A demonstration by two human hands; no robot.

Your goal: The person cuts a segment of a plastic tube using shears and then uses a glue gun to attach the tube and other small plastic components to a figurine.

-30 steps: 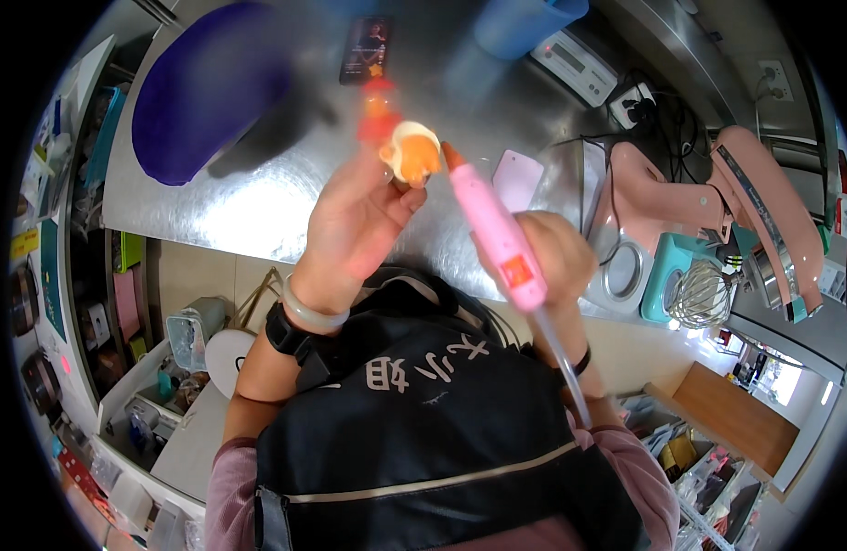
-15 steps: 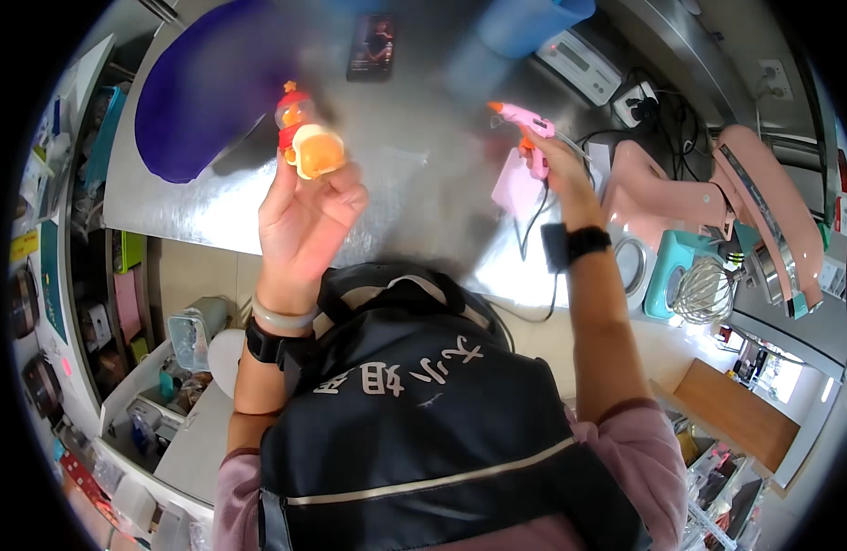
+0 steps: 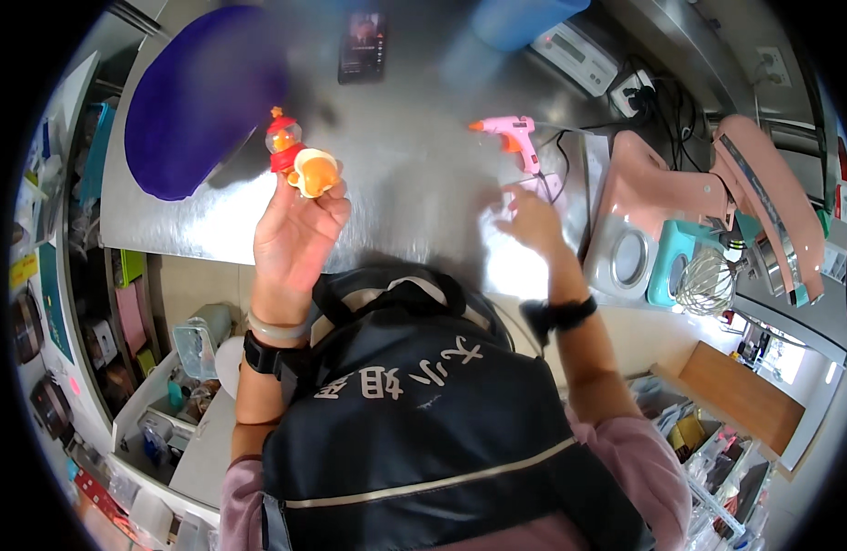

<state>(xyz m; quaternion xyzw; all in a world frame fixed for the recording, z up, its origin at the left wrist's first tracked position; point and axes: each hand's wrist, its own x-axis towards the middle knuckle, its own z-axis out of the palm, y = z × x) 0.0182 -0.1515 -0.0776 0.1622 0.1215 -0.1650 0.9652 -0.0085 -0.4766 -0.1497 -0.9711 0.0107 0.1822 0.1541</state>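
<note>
1. A red, orange and cream toy (image 3: 313,174) is held over the tabletop (image 3: 405,193), grasped by the left hand (image 3: 298,237).
2. A pink glue gun (image 3: 523,138) rests on the tabletop; the right hand (image 3: 538,227), released, is near its handle.
3. A phone (image 3: 362,50) lies farther off.

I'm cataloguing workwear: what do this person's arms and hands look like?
Short, dusty-pink fabric sleeves cover the upper arms. The left hand and right hand are ungloved. A pale, ring-shaped bangle and a black wristband circle the left wrist; a black strap circles the right.
</note>
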